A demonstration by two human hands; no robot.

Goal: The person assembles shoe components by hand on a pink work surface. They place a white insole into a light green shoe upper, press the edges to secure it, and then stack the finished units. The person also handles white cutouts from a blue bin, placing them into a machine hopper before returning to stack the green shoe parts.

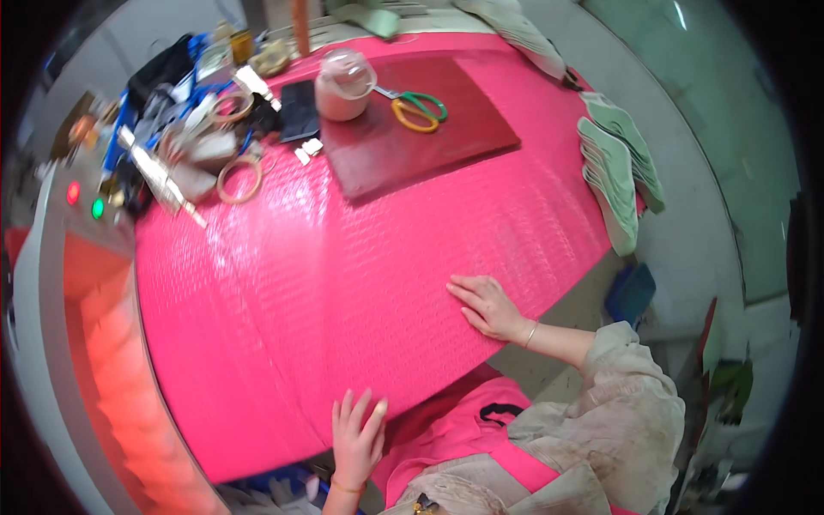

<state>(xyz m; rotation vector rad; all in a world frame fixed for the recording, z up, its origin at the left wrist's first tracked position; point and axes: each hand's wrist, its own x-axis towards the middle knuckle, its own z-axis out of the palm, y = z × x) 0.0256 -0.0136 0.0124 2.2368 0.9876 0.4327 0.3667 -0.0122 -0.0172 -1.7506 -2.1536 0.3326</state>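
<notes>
A table covered in shiny pink sheeting (360, 292) lies before me. My left hand (357, 438) is at its near edge, fingers spread and holding nothing. Farther right, my right hand (487, 307) rests flat on the sheeting close to the right-hand edge, its fingers stretched out to the left, also without anything in it. Beyond both hands is a dark red board (412, 154). On that board are scissors (419, 112) with green and yellow handles and a whitish jar (342, 90) with a clear domed top.
Stacks of pale green shoe-shaped pieces (611, 172) lie along the right edge. At the far left are tape rolls (239, 179), a dark phone-like slab (299, 112) and a blue basket (120, 133) of clutter. A machine with a glowing orange opening (112, 369) borders the table's left side.
</notes>
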